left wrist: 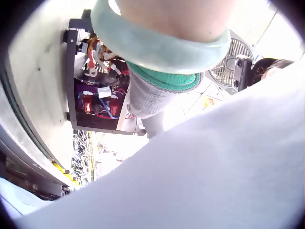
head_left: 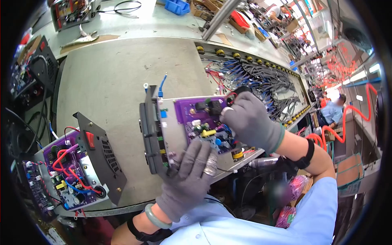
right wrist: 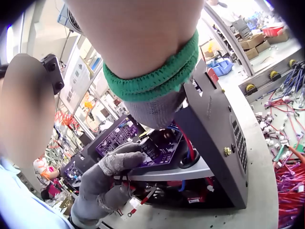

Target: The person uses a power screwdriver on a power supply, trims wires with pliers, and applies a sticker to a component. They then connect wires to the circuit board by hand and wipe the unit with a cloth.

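Observation:
An open electronic unit with a purple circuit board (head_left: 194, 110) stands at the near table edge. Its board sits on a pale metal plate, with a dark end panel (head_left: 151, 134) upright at the left. My gloved left hand (head_left: 185, 173) reaches over the near side. In the right wrist view its upper finger (right wrist: 121, 162) lies on the board and another digit is under the plate edge, gripping it. Loose wires with ring terminals (right wrist: 135, 205) hang by its fingertips. My gloved right hand (head_left: 253, 118) is curled at the board's far right corner, where a red wire (head_left: 231, 96) meets its fingers; its fingertips are partly hidden.
A second unit with a vented panel and red switch (head_left: 90, 140) stands at the left. More dark housings (head_left: 51, 63) are behind it. Bundled cables (head_left: 261, 77) lie between yellow rollers at the right. A blue bin (head_left: 177, 7) sits at the back.

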Demonstrator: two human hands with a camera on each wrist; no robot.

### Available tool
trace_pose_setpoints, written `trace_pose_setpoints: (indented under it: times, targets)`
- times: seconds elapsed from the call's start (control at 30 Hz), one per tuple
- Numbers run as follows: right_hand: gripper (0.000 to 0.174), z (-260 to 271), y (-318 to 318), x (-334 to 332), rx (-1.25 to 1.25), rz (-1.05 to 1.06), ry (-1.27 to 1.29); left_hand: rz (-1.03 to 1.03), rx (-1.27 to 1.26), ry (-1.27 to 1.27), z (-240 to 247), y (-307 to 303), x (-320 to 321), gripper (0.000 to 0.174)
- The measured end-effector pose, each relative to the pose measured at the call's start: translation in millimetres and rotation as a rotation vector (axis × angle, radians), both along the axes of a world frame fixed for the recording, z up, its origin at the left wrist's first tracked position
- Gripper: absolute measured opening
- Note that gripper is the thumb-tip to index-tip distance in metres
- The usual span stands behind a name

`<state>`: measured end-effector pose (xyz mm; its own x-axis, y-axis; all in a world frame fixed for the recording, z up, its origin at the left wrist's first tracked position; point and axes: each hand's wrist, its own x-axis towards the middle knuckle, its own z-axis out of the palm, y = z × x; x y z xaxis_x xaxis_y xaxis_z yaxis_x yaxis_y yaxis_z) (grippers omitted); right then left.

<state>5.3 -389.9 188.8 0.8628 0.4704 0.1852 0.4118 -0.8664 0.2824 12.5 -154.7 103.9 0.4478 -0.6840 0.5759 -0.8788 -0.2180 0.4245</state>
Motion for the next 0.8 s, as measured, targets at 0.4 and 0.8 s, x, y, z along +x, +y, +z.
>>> trace_pose_setpoints:
  times: [0.4, 0.8]
  targets:
    - [0.022, 45, 4, -8, 0.050, -0.447, 0.409, 0.003, 0.107, -0.112, 14, 1, -6, 0.047]
    - [0.024, 12, -3, -46, 0.305, -0.359, 0.035, 0.021, 0.105, -0.113, 16, 0, -6, 0.044]
